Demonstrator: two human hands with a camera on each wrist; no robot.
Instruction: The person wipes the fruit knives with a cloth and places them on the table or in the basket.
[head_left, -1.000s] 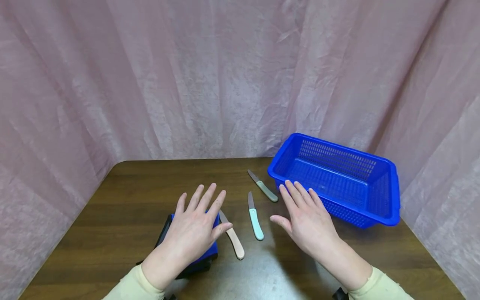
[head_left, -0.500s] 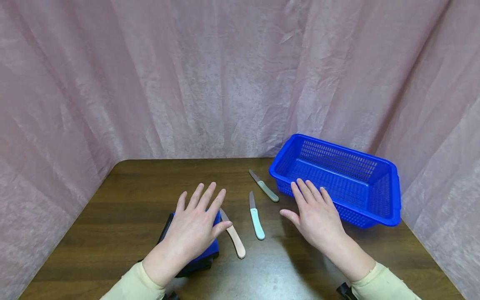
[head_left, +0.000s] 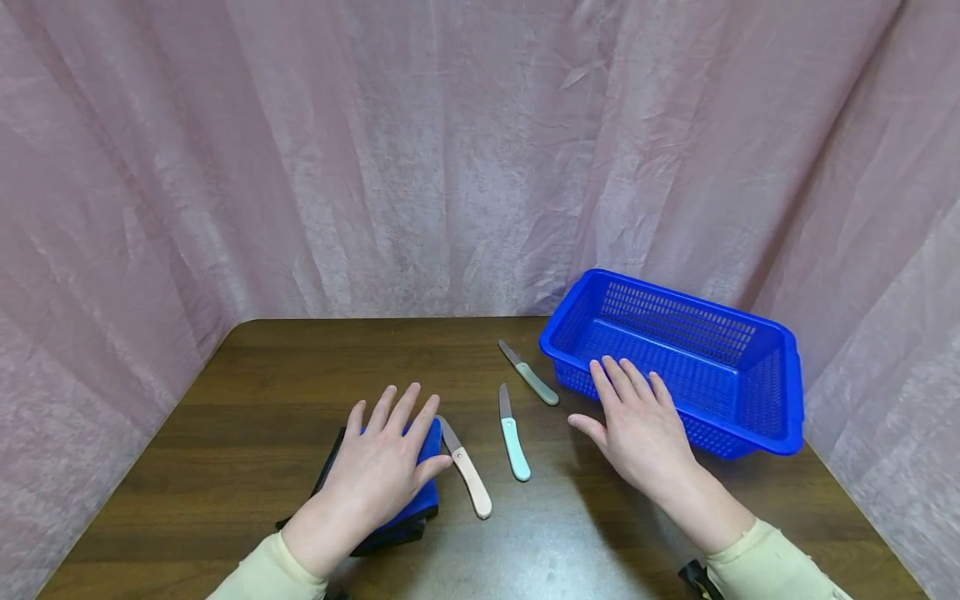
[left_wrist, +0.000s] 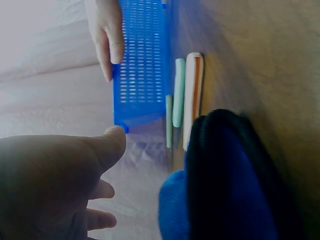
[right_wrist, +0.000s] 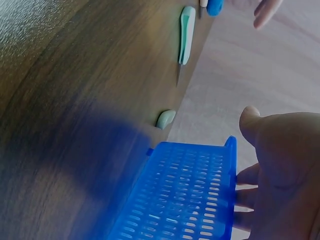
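Observation:
My left hand [head_left: 378, 471], fingers spread and straight, hovers over a blue cloth item with black edging [head_left: 422, 492], hiding much of it. In the left wrist view a gap shows between that hand and the blue cloth [left_wrist: 172, 205]. My right hand [head_left: 645, 433] is spread flat at the near rim of a blue perforated plastic basket [head_left: 720, 429], its fingertips overlapping the rim. Neither hand holds anything. Between them lie three knives: one with a cream handle [head_left: 472, 483] beside the cloth, one with a mint handle [head_left: 513, 450], and one with a grey-green handle [head_left: 536, 383] near the basket.
Everything stands on a brown wooden table [head_left: 247, 417]. A pink curtain [head_left: 375, 167] hangs behind the table's far edge and along its sides. The basket sits at the back right, close to the curtain.
My right hand has shifted right along the basket's near rim. The left hand has lowered slightly toward me, uncovering more of the cream-handled knife's blade. The knives and basket stay in place.

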